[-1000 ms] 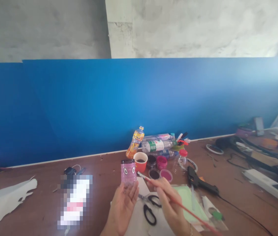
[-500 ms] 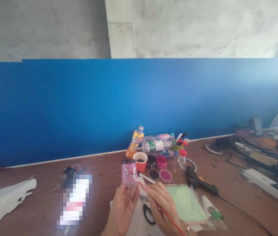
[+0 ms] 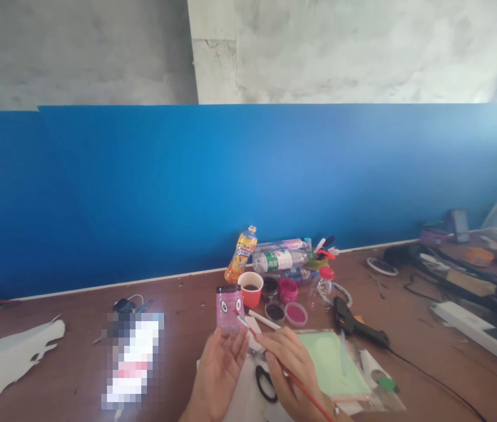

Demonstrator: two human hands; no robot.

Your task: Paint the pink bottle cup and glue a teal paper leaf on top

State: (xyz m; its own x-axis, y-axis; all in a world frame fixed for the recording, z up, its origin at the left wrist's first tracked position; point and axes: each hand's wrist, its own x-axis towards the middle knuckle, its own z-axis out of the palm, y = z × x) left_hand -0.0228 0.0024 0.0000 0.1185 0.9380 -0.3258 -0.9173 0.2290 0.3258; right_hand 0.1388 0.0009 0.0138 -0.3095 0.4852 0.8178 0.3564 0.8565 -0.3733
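A pink-painted cup (image 3: 226,321) with a dark rim and two cartoon eyes rests upright in my left hand (image 3: 223,366), whose fingers support it from below. My right hand (image 3: 290,363) pinches a red-handled paintbrush (image 3: 303,390). The brush tip is at the cup's front, just below the right eye; I cannot tell if it touches. Scissors (image 3: 266,384) with black handles lie on white paper beneath my hands. Behind the cup stands a red paper cup (image 3: 251,288) with dark liquid. Open paint pots hold black paint (image 3: 270,289) and magenta paint (image 3: 288,289), lids beside them.
An orange drink bottle (image 3: 241,255) stands at the back near other plastic bottles (image 3: 281,261). To the right lie a black glue gun (image 3: 358,328), green sheets (image 3: 334,363) and a white power strip (image 3: 481,337). A lit, blurred-out device (image 3: 136,363) and white cut paper (image 3: 11,363) lie left.
The brush tip has moved slightly up and left across the cup's front. The cup and my left hand have shifted very slightly left.
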